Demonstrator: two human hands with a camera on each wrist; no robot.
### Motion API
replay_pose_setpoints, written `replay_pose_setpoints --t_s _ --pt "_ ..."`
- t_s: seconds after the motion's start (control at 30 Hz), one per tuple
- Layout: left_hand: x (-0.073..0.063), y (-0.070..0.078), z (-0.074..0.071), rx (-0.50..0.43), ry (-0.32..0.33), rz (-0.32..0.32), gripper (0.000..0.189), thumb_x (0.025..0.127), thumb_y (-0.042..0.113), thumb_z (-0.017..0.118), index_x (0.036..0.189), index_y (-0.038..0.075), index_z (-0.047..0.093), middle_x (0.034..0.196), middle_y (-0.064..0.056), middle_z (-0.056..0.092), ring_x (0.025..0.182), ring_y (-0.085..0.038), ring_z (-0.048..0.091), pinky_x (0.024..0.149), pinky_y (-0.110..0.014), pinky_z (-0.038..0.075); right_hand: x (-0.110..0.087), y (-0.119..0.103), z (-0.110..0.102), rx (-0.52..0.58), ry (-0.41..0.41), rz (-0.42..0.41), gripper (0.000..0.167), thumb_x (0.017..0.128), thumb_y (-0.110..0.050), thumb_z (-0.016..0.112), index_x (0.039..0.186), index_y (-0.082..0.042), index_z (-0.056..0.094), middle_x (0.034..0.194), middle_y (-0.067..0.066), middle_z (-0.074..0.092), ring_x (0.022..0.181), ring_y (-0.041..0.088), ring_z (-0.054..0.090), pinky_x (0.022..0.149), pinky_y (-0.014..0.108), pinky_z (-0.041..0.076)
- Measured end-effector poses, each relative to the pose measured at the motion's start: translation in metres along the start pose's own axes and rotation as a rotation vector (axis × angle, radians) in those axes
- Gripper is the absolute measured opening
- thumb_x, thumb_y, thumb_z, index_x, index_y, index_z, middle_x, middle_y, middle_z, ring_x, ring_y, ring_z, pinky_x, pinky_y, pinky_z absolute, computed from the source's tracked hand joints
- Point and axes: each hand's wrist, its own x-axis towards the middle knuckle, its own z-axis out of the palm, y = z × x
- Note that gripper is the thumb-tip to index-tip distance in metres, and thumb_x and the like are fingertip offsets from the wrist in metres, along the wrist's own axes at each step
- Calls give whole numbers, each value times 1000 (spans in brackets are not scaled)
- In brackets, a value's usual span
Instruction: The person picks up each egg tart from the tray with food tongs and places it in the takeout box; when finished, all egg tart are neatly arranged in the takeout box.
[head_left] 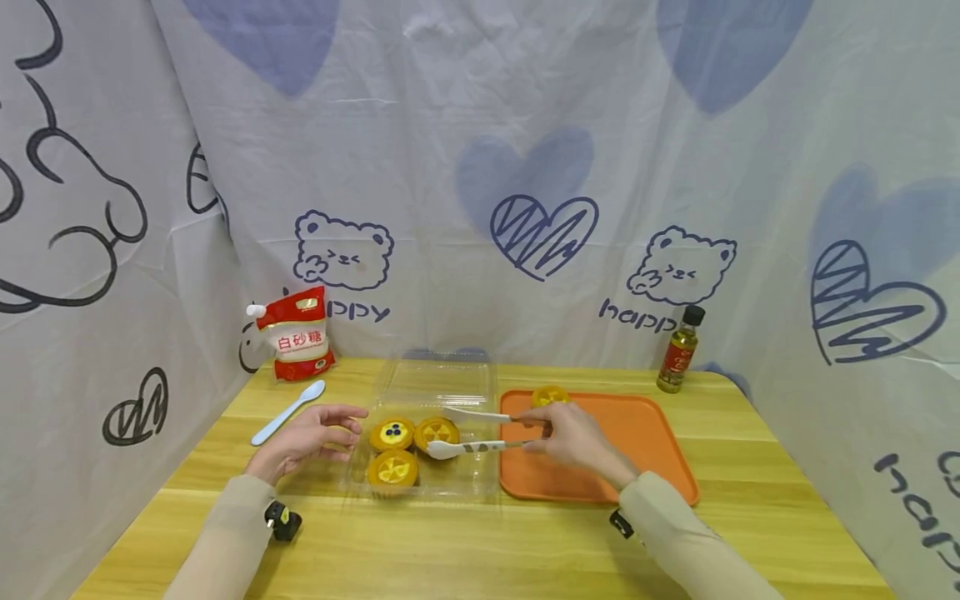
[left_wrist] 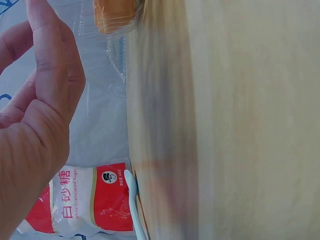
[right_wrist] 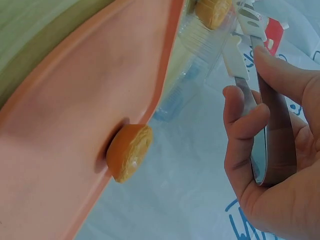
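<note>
My right hand (head_left: 573,442) grips metal tongs (right_wrist: 279,135) with white tips, thumb on one arm and fingers curled round the other. In the head view the spread tips overlap an egg tart (head_left: 437,431) at the right of a group in the clear plastic container (head_left: 468,479). Beside it sit a tart with dark berries (head_left: 395,433) and a tart with yellow fruit pieces (head_left: 393,470). My left hand (head_left: 311,437), fingers loosely bent and holding nothing, hovers by the container's left side. Another tart (right_wrist: 130,152) rests on the orange tray (head_left: 637,437), near its far edge.
The container's raised lid (head_left: 438,379) stands at the back. A red and white sugar bag (head_left: 300,337) is at the back left, with a light blue spoon (head_left: 288,412) before it. An oil bottle (head_left: 678,354) stands behind the tray. Printed cloth (head_left: 427,167) walls enclose the wooden table (head_left: 420,550).
</note>
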Motion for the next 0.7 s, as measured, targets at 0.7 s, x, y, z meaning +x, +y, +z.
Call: replay_pose_setpoints --t_s 0.7 --pt "1 -1 -1 8 7 -3 59 91 4 64 143 -9 38 112 -14 58 87 -17 63 75 -34 61 -1 -3 -4 -64 30 -1 41 79 -24 81 120 -23 72 85 -8 69 59 9 47 49 23 35"
